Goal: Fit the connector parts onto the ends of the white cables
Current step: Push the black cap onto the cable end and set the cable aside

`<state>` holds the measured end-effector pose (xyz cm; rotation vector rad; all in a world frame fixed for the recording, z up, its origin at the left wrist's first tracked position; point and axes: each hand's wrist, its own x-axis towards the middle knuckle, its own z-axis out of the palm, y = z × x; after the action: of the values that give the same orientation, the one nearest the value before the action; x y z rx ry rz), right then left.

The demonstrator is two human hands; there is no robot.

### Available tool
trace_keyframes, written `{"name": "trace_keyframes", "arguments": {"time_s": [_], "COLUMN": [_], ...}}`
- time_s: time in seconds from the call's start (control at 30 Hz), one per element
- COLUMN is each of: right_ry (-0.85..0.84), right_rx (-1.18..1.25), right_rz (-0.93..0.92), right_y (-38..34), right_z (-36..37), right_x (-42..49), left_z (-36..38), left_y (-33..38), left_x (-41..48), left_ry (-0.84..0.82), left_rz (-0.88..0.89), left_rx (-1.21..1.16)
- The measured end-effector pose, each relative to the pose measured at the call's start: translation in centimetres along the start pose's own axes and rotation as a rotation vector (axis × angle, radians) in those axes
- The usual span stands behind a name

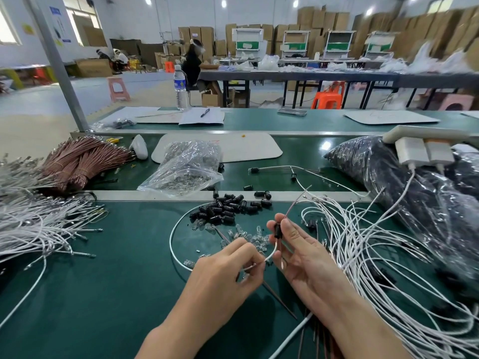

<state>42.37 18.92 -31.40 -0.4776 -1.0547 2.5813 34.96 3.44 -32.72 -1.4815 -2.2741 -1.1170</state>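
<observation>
Hands: right hand [298, 255] pinched black connector [278, 230]; left hand [228, 270] pinched white cable [270, 254] just below it | Place: near centre, above green bench [103, 294] | Risk: cable might buckle or seat short if fed off-line

A water bottle [180, 86] stands near a pen [205, 112] lying on paper [191, 119]; cardboard boxes [324, 20] behind.
</observation>
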Motion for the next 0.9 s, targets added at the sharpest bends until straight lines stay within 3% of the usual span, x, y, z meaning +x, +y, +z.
{"name": "trace_keyframes", "arguments": {"time_s": [0.33,0.53,0.9], "right_ry": [-0.04,-0.066,-0.044], "right_rx": [-0.104,-0.083,-0.031], "right_rz": [-0.014,0.0,0.027], "right_y": [0.51,0.73,0.75], "right_z": [0.25,0.16,-0.29], "right_x": [0.17,0.25,0.54], "left_z": [-0.09,-0.31,-0.37], "left_y": [-0.09,-0.12,-0.04], "left_x": [0.04,0.26,0.33], "left_ry": [0.047,0.145,0.172], "left_rz": [-0.042,-0.064,-0.036], "left_rx": [0.021,0.117,0.202]}}
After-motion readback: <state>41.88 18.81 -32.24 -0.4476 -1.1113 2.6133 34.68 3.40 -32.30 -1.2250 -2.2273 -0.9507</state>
